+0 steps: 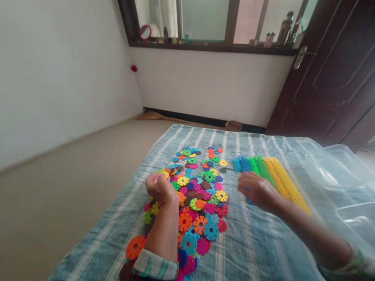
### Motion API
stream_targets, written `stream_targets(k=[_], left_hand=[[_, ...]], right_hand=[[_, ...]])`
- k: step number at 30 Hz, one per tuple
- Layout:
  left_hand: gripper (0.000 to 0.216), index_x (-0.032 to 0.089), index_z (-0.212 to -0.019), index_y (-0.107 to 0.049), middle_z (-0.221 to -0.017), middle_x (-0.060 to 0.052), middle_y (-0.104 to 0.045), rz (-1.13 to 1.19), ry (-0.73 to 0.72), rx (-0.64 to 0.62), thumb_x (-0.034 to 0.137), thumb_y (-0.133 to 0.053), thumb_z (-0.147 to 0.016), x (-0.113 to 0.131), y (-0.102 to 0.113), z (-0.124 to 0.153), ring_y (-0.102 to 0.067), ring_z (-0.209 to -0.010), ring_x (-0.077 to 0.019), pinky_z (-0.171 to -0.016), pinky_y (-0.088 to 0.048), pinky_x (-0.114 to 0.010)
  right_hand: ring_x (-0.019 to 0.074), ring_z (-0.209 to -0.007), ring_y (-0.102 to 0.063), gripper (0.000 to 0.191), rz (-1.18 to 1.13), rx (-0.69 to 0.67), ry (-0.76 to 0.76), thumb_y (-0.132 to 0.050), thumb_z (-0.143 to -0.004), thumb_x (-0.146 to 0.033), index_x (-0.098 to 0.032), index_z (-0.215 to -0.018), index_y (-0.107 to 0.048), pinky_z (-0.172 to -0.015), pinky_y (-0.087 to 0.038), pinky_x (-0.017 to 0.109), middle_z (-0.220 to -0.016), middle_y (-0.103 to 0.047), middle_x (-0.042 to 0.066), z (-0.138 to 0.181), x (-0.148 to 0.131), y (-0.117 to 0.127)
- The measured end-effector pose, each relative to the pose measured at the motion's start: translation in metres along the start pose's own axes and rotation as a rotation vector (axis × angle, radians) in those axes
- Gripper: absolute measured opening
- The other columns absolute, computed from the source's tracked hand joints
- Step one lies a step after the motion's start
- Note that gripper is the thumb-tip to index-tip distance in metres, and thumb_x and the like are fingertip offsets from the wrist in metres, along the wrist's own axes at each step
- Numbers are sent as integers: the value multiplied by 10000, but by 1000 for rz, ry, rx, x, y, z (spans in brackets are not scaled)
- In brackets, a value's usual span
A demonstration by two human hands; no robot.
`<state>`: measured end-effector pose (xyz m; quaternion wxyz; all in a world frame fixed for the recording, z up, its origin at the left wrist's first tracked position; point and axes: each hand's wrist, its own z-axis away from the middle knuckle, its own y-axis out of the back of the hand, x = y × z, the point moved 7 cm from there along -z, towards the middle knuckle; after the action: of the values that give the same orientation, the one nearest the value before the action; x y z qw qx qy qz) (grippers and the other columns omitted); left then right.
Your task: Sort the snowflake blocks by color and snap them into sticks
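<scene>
Left hand (162,188): grip clenched, resting on loose colour discs (198,208). Right hand (258,191): touching stacked disc rows (274,174); grip state unclear.

Many-coloured plastic discs (200,194) scattered flat on striped cloth (260,268), blue, green, yellow disc rows (276,175) lying alongside

Six rods of stacked discs lie side by side: two blue rods (240,164), two green rods (260,168) and two yellow rods (285,184). The loose snowflake discs (200,194) number several dozen, too many to count exactly. There are two clear plastic tubs (350,183) and one striped blanket (255,254).
</scene>
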<state>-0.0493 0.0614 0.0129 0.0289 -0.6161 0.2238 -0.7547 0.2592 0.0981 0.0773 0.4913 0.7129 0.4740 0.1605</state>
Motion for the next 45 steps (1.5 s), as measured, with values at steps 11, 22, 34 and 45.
stream_targets(k=[11,22,34,45], left_hand=[[286,157,-973,-509,-936,-65,-577,-58,-26,7,147,-499,-687,-7,6,-6,-620,-849,-178,-770,-531,-329],[271,142,-926,-506,-857,-51,-575,23,16,19,126,-510,-655,-4,6,1,-616,-772,-163,-743,-531,-322],[307,131,-1008,-503,-946,-91,-605,-41,54,-37,148,-493,-702,-7,1,-1,-653,-840,-180,-723,-550,-299],[202,155,-849,-652,-773,-55,-671,-384,-220,-474,189,-610,-655,-9,-34,17,-651,-721,-193,-688,-542,-325]], right_hand=[[216,-1024,-516,171,45,-152,-10,-597,-851,-309,-186,-898,-707,-859,-422,325,-988,-620,93,-143,-68,-110],[246,-1118,-463,250,99,-229,-177,-540,-863,-332,-171,-936,-716,-882,-407,338,-1086,-603,113,-179,-69,-158],[196,-966,-532,219,-22,-117,-197,-494,-897,-192,-131,-855,-700,-832,-387,278,-954,-631,108,-155,-22,-141],[104,-630,-476,225,-449,11,-304,-582,-819,-285,-139,-671,-668,-589,-317,213,-611,-538,-33,-122,-20,-106]])
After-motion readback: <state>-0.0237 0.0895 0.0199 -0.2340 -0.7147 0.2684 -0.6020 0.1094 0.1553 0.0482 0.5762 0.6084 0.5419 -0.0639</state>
